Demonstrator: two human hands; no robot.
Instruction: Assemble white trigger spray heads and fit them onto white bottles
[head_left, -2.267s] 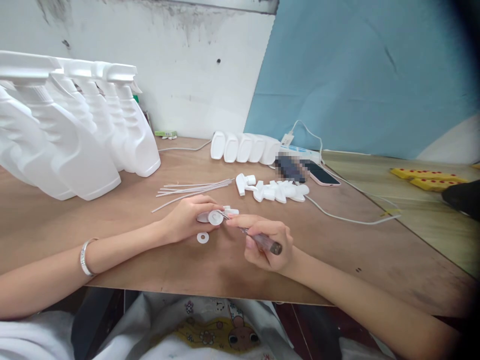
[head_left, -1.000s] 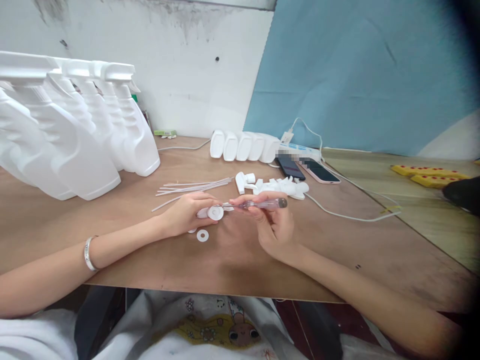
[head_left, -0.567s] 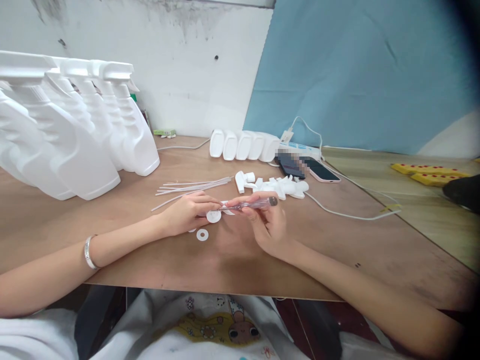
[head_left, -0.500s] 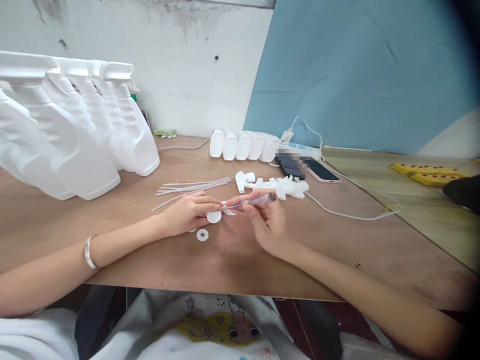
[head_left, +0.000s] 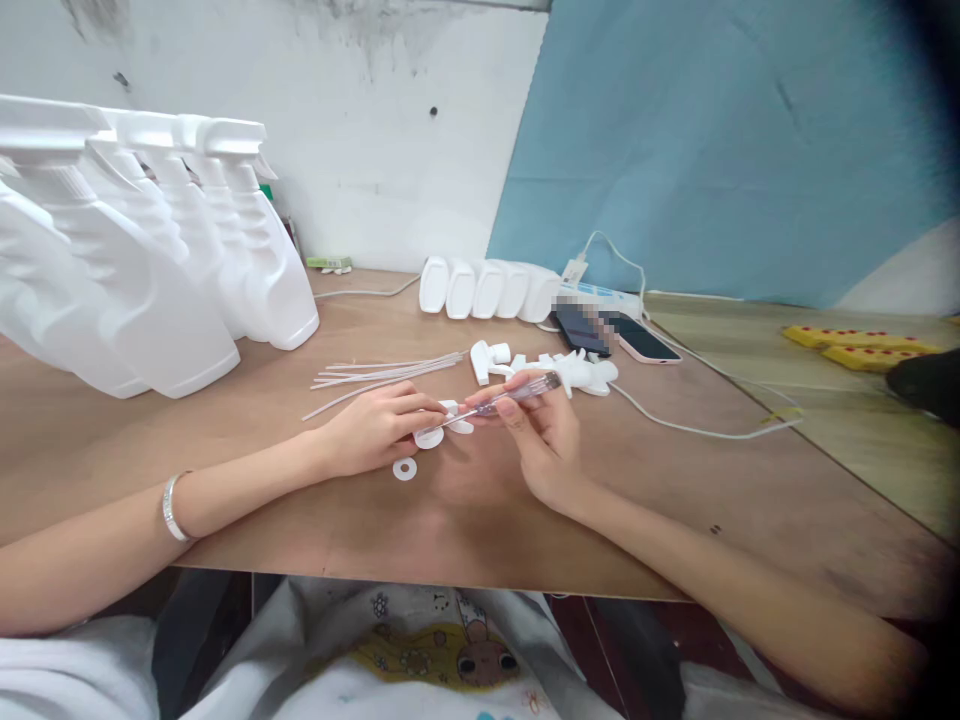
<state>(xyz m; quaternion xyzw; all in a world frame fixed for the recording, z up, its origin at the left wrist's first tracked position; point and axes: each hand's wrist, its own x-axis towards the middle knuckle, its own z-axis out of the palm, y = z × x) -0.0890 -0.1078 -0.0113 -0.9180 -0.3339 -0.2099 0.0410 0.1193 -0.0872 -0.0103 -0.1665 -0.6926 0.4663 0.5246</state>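
Note:
My left hand (head_left: 386, 425) is closed around a white spray trigger head (head_left: 430, 438), whose round collar faces me; part of it is hidden by my fingers. In my right hand (head_left: 546, 440) is a screwdriver (head_left: 517, 394) with a clear handle, its thin shaft slanting left and down to the collar. Whether the tip touches the collar I cannot make out. A flat white ring washer (head_left: 405, 469) lies on the table just below my left hand. Beyond both hands lie several thin white tubes (head_left: 390, 371) and a pile of white spray heads (head_left: 577, 372).
White spray bottles (head_left: 172, 290) stand upright at the left. A row of white bottles (head_left: 487, 290) lies with bases toward me at the back. Two phones (head_left: 643, 338) and a white cable (head_left: 705, 430) are at the right. Yellow objects (head_left: 862, 345) lie beyond the table (head_left: 465, 530).
The screwdriver has tilted, its handle end rising slightly and moving right with my right hand. More of the white spray head shows between my hands. My left hand stays in nearly the same place.

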